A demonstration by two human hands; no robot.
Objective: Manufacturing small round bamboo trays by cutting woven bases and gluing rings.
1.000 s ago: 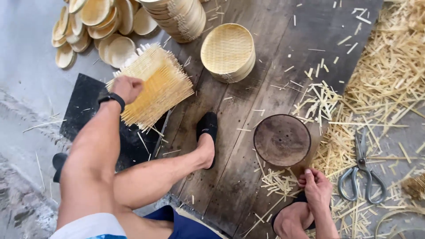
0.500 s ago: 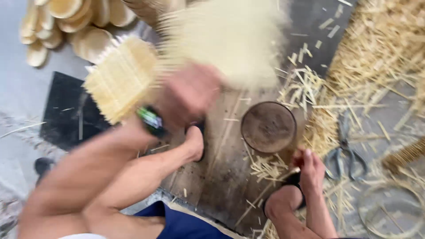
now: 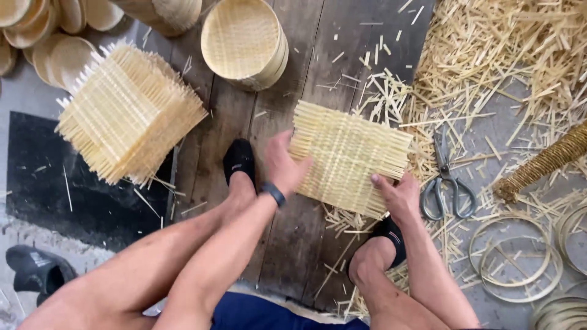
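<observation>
Since a second ago, one woven mat (image 3: 348, 156) has come off the stack (image 3: 128, 113) at upper left and now lies flat at frame centre, covering the spot where a dark round block sat bare on the planks; the block is hidden now, presumably under the mat. Left hand (image 3: 282, 164), which was up on the stack, has swung across to the mat's left edge. Right hand (image 3: 397, 197) has come up from the lower planks to the mat's lower right corner.

Left fingers are half curled, thumb on top of the weave, pinching the edge. Right fingers lie mostly flat, pressing the corner down; can't tell if anything is pinched under them.

Read: mat picked and placed, both hands steadying or squaring it.

Around it:
- Feet in black slippers on the planks (image 3: 306, 244), one just left of the mat, one below it.
- Scissors (image 3: 446, 183) just right of the mat, on the offcuts.
- Round basket stack (image 3: 244, 43) directly above the mat, apart from it.
- Loose straw offcuts (image 3: 501, 61) fill upper right.
- Thin hoops (image 3: 516, 260) at lower right, a wound cord roll (image 3: 544, 162) above them.
- Shallow round trays at the top left corner, behind the mat stack.
- Black sheet (image 3: 61, 183) under the stack, left.
</observation>
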